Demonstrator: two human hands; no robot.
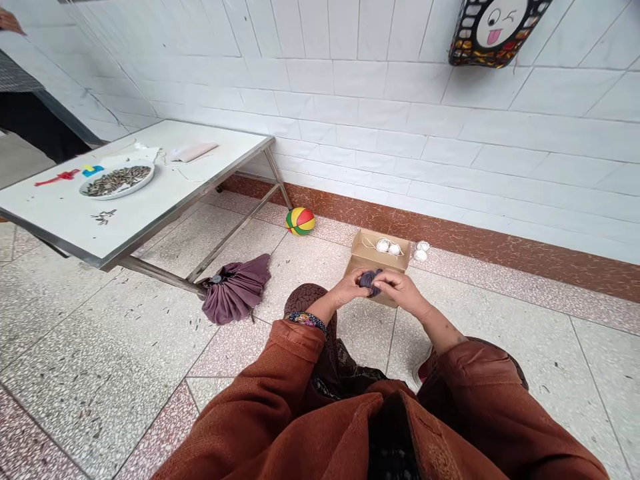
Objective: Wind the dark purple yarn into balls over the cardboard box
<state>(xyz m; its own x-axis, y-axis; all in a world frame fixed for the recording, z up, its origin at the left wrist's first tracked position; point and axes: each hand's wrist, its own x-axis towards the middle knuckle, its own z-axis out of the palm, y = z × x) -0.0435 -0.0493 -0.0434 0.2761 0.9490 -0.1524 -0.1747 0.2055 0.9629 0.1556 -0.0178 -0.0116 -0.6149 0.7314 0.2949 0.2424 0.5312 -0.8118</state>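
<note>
Between my two hands is a small ball of dark purple-grey yarn [369, 281]. My left hand [349, 288] is wrapped round its left side, a beaded band on the wrist. The fingers of my right hand [400, 291] pinch at the ball's right side; whether a loose strand lies in them is too small to tell. Just beyond and below the hands, an open cardboard box [367, 243] stands on the floor. White yarn balls [389, 247] with loose strands lie in its far part. Two more white balls [421, 251] rest on the floor to its right.
At left stands a low white table [165, 143] with a plate of sunflower seeds [117, 181] and a pink packet [194, 153]. A purple cloth bundle [236, 290] and a striped ball [301, 221] lie on the floor. A black basket [495, 33] hangs on the wall. Another person [35, 113] stands far left.
</note>
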